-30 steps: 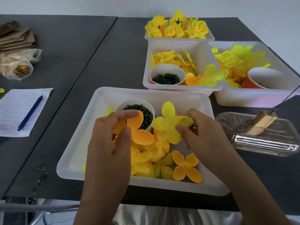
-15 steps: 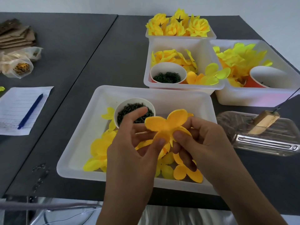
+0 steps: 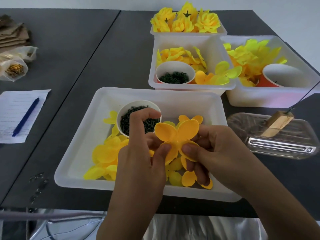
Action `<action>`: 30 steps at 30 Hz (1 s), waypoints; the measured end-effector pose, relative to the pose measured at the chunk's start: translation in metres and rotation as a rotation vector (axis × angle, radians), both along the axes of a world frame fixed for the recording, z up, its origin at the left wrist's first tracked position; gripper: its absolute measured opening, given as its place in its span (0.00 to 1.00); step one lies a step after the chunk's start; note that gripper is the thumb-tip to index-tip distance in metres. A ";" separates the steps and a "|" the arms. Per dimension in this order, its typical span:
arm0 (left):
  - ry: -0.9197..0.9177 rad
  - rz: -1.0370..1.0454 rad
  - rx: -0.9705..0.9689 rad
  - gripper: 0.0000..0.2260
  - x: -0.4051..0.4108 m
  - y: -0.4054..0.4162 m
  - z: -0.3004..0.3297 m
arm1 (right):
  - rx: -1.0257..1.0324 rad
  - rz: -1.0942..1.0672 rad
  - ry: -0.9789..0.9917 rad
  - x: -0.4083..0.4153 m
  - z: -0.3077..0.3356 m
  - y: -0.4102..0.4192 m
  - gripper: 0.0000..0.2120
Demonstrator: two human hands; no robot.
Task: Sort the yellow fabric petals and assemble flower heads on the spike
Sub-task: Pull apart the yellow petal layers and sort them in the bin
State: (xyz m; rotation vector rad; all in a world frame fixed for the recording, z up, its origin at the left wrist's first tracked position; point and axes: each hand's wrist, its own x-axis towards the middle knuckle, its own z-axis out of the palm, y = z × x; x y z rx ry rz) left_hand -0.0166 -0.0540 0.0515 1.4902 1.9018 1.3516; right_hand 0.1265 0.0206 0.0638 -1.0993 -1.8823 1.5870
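thumbs of your left hand (image 3: 142,163) and right hand (image 3: 213,153) pinch the orange petal piece (image 3: 176,134); peel gently (layers may cling), keeping it above the tray (image 3: 78,172).

Two dark grey tables (image 3: 72,54) butted together, seam (image 3: 97,49) running diagonally; pale wall (image 3: 259,4) behind tables; light soft, even.

Blue pen (image 3: 26,116) on lined paper (image 3: 12,108)
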 end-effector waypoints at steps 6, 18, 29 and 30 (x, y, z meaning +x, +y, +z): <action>-0.170 -0.052 -0.011 0.14 -0.002 -0.001 0.000 | 0.007 0.045 0.079 0.001 0.004 0.000 0.09; -0.248 -0.015 0.005 0.13 -0.002 -0.002 -0.001 | 0.124 -0.088 0.137 -0.012 -0.003 -0.006 0.14; -0.011 0.143 0.046 0.15 0.002 0.001 -0.008 | -0.034 0.128 -0.062 0.003 0.003 0.008 0.21; -0.049 0.119 0.040 0.14 0.001 0.000 -0.007 | 0.000 0.118 -0.096 0.004 0.004 0.008 0.21</action>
